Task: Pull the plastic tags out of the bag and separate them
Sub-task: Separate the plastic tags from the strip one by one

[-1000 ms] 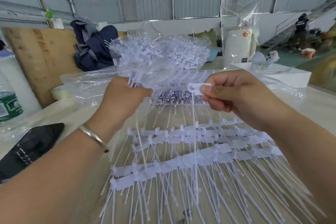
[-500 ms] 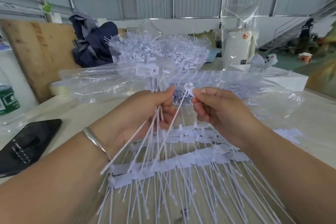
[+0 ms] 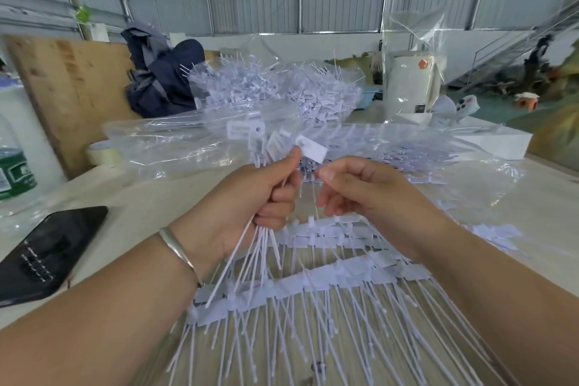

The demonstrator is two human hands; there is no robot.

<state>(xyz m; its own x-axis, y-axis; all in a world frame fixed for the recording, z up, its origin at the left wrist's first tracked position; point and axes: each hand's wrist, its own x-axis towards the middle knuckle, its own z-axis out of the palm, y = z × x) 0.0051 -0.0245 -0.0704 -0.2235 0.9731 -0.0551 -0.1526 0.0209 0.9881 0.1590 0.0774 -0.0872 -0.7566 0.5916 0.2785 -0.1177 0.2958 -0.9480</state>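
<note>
My left hand (image 3: 250, 200) grips a bundle of white plastic tags (image 3: 266, 147) upright, their flat heads above my fist and their thin stems fanning out below it. Its thumb presses the newest tag's head (image 3: 311, 150) against the bundle. My right hand (image 3: 360, 194) hovers just right of that bundle with loosely curled fingers, its thumb tip just below that tag's head and nothing plainly held. Rows of separated tags (image 3: 313, 285) lie on the table beneath both hands. The clear plastic bag (image 3: 175, 147) lies behind, with more tags inside it on the right.
A big heap of tags (image 3: 275, 88) rises at the back. A black phone (image 3: 47, 254) lies at the left, with a bottle (image 3: 12, 166) and a tape roll (image 3: 100, 153) beyond it. A white box (image 3: 488, 144) stands at the right, a wooden board (image 3: 69, 88) at the back left.
My right hand brought one tag over to the left hand's bundle and released it. The left thumb now holds that tag's head. Both hands have come lower and closer together.
</note>
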